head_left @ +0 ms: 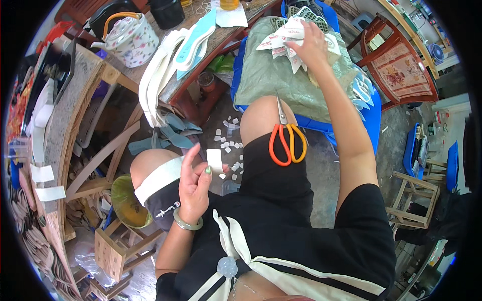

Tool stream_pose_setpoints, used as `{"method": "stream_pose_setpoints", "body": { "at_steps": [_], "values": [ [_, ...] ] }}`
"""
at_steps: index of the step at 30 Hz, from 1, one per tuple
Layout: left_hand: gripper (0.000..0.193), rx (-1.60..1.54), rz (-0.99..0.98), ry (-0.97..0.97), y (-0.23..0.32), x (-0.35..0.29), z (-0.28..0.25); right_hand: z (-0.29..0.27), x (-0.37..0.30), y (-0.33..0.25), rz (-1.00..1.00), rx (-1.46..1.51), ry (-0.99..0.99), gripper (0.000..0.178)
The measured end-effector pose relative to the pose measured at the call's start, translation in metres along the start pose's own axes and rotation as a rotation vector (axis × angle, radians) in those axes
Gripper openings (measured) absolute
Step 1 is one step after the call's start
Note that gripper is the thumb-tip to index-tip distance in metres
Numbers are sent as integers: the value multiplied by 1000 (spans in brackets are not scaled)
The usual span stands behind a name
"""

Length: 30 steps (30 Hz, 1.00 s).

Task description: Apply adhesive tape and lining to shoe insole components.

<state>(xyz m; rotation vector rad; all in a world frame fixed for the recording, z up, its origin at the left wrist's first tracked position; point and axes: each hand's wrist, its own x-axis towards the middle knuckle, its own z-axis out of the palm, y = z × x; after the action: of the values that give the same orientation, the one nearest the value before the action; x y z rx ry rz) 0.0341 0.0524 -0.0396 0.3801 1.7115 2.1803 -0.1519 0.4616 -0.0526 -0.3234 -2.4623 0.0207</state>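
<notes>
At the far right a grey-green sack [256, 80] bears a heap of printed white pieces [282, 41], orange-and-yellow-handled scissors [283, 119] lie nearer on the right leg [271, 183], and, well apart, the right hand [312, 47] touches the heap, its grip unclear, while the left hand [193, 188], near left, pinches a small white strip [214, 158].

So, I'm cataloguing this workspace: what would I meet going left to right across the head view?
Floral teapot, left hand pinching a white piece, scissors with orange and yellow handles, wooden chair with patterned back.
</notes>
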Motion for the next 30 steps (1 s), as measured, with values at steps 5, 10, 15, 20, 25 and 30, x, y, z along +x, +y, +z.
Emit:
{"method": "stream_pose_setpoints", "body": {
  "at_steps": [5,10,15,20,25,30],
  "values": [
    [25,291,-32,10,-13,-1,-12,36,25,17,-143,2,-15,60],
    [22,410,-44,29,-9,7,-7,9,49,42,-126,296,385,35],
    [26,414,-58,-16,-10,15,3,-15,69,158,343,290,687,21],
    [32,420,-32,42,-10,11,-2,-40,57,131,860,1337,942,22],
    [43,209,-45,123,4,8,-14,-106,56,134,476,1464,882,24],
    [104,211,85,42,21,25,-22,-154,12,19,-237,1872,-88,25]
  ]
}}
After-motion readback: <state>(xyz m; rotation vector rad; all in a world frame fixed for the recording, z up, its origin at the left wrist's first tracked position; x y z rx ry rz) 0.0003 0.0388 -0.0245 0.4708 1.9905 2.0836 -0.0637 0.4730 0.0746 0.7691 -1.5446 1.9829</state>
